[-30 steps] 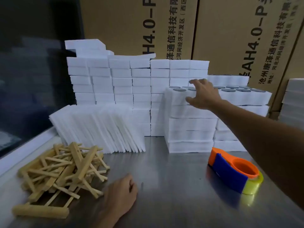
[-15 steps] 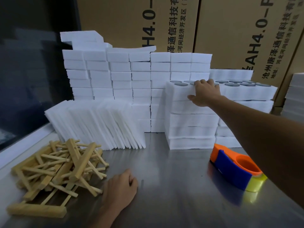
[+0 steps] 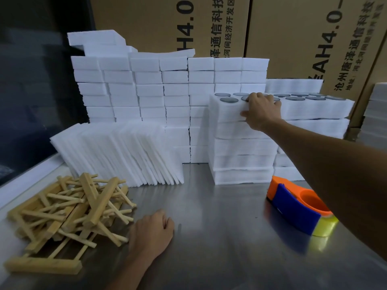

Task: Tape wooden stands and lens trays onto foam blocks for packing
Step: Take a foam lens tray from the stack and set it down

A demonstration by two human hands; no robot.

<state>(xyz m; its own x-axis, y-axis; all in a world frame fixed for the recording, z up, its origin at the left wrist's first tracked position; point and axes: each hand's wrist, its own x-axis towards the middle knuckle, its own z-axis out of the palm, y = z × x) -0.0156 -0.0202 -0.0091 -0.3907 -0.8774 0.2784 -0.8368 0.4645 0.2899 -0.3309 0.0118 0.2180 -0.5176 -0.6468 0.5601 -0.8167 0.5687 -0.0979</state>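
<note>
White foam everywhere: I see my right hand (image 3: 260, 110) gripping the top lens tray (image 3: 228, 109) of a stack of trays (image 3: 240, 155) on the steel counter (image 3: 209, 227), fingers curled over its upper face and thumb against its front side. Dark round lenses (image 3: 229, 99) sit in the tray's recesses; a second filled tray (image 3: 318, 106) lies just beside it to the right. My left hand (image 3: 151, 230) rests on the counter, fingers loosely curled and holding nothing, just beside the loose heap of wooden stands (image 3: 69, 212). Foam blocks (image 3: 167, 88) are stacked in columns behind, in front of printed cardboard cartons (image 3: 167, 24), with thin foam sheets (image 3: 117, 153) leaning in a row before the blocks. An orange-and-blue tape dispenser (image 3: 297, 206) lies on the counter under my right forearm. Compared with a second ago, my right hand has gone from hovering open above the tray to closing on its edge; my left hand has stayed where it was
</note>
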